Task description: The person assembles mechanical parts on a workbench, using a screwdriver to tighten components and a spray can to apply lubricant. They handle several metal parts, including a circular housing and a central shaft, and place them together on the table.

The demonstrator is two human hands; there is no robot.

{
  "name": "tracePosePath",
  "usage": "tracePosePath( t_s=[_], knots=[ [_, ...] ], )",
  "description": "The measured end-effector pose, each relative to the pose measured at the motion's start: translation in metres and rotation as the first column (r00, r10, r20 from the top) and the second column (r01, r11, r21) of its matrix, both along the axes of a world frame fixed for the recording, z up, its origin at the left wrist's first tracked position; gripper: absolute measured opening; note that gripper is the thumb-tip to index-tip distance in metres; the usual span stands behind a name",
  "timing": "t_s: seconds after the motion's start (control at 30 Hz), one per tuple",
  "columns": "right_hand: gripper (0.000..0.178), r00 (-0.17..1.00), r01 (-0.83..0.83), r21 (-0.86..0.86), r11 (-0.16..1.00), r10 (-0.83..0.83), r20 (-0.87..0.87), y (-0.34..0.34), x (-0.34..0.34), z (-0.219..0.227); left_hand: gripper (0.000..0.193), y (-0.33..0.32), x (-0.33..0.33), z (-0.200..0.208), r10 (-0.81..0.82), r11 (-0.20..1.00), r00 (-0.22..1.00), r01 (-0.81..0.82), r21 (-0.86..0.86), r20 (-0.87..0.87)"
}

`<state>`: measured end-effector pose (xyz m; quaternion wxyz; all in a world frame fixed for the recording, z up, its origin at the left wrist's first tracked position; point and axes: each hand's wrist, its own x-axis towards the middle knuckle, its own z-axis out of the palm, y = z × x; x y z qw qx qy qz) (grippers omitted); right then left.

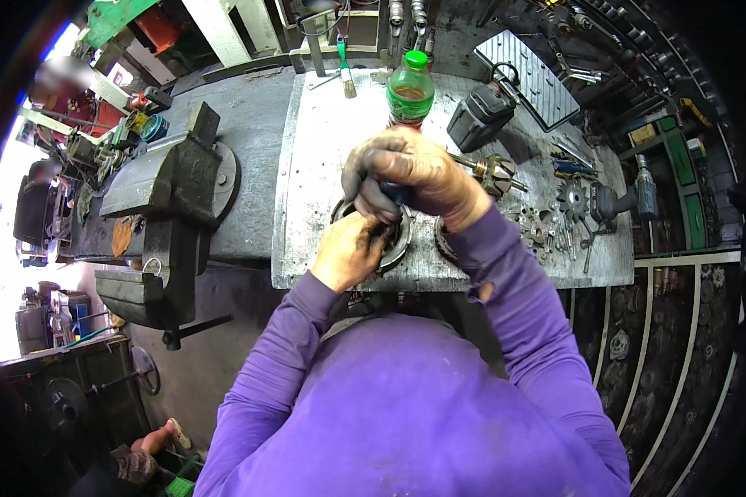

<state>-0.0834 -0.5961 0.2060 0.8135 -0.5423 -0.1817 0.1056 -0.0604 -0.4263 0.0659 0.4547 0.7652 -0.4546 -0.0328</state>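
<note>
A dark round metal part (pixel 399 247) with a raised rim lies near the front edge of the metal-topped bench. My left hand (pixel 346 253) is closed on its near left side, the fingertips reaching inside the rim. Just above it, my right hand (pixel 414 170) is curled into a fist around something dark, mostly hidden by the fingers. A second round part (pixel 446 240) shows partly beneath my right wrist. Beside that wrist lies a rotor-like metal part (pixel 497 176) with a shaft.
A green-capped bottle (pixel 410 91), a black battery-like block (pixel 481 116) and a brush (pixel 346 70) stand or lie farther back. Loose gears and small parts (pixel 539 228) and an impact wrench (pixel 613 203) are at the right. A large vise (pixel 166 182) juts out at the left.
</note>
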Motion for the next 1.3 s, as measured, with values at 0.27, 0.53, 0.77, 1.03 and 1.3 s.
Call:
tracePosePath(
  t_s=[0.27, 0.53, 0.77, 1.03, 1.3],
  knots=[
    [0.036, 0.824, 0.559, -0.809, -0.181, 0.004, 0.567, 0.006, -0.051, 0.031, 0.027, -0.009, -0.007, 0.000, 0.122, 0.947, 0.992, -0.121, 0.297, 0.016],
    [0.044, 0.628, 0.769, -0.639, 0.020, -0.208, 0.750, 0.012, -0.046, 0.011, 0.029, -0.011, 0.000, -0.006, 0.095, 0.995, 0.995, -0.093, 0.046, -0.029],
    [0.038, 0.497, 0.850, -0.456, 0.265, -0.692, 0.524, 0.032, -0.046, -0.015, 0.028, -0.012, -0.003, -0.002, 0.077, 0.993, 0.995, -0.082, 0.080, 0.067],
    [0.037, 0.429, 0.878, -0.331, 0.346, -0.875, 0.223, 0.054, -0.048, -0.046, 0.033, -0.010, -0.001, 0.001, 0.008, 0.983, 1.000, -0.007, 0.183, -0.004],
    [0.034, 0.404, 0.888, -0.322, 0.328, -0.892, 0.203, 0.059, -0.048, -0.048, 0.032, -0.013, 0.000, 0.004, 0.030, 0.998, 0.997, -0.026, -0.053, 0.076]
  ],
)
